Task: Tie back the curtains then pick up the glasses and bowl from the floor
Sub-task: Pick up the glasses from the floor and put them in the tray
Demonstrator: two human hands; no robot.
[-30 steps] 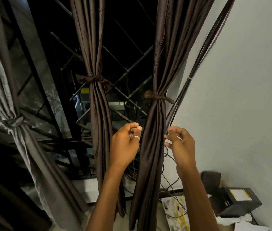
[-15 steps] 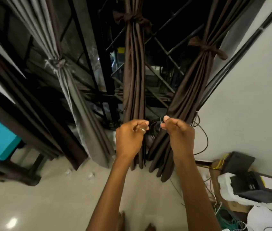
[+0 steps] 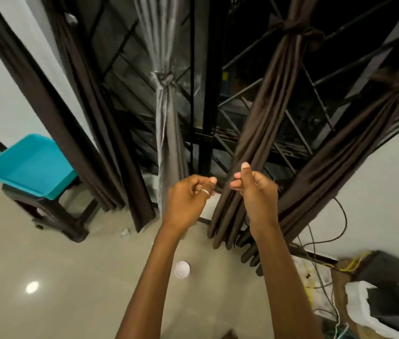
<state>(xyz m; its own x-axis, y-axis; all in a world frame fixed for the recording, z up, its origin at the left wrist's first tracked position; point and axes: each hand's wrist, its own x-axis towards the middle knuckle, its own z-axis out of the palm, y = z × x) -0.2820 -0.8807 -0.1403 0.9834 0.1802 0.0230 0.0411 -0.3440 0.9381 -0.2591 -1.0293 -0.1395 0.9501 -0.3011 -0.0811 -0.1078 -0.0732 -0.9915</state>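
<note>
Head view, looking down past both forearms to the window wall. Three curtains show knotted ties: the pale grey gathered curtain point(image 3: 166, 123), the dark brown pleated curtain at centre point(image 3: 267, 113) and the dark brown curtain by the white wall point(image 3: 369, 133). Whether the long dark brown drape at far left point(image 3: 88, 106) is tied I cannot tell.

A small white round vessel point(image 3: 182, 269), possibly the bowl or a glass seen from above, sits on the glossy beige floor point(image 3: 83, 302) just beside the left forearm. No other glasses are in view.

Hazards, as I judge them:
- A forward step could kick or crush the vessel, since the arms partly screen it.
- The loose black and yellow cables point(image 3: 320, 243) trailing at the right could catch a foot or be dragged with a curtain hem.
- The turquoise plastic tray point(image 3: 27, 167) overhangs its dark stool point(image 3: 54, 216) and a brush could tip it.

The left hand point(image 3: 188, 199) and right hand point(image 3: 254, 192) hang close together but apart, in front of the central curtain. Each has its fingers curled, gripping nothing I can make out.
</note>
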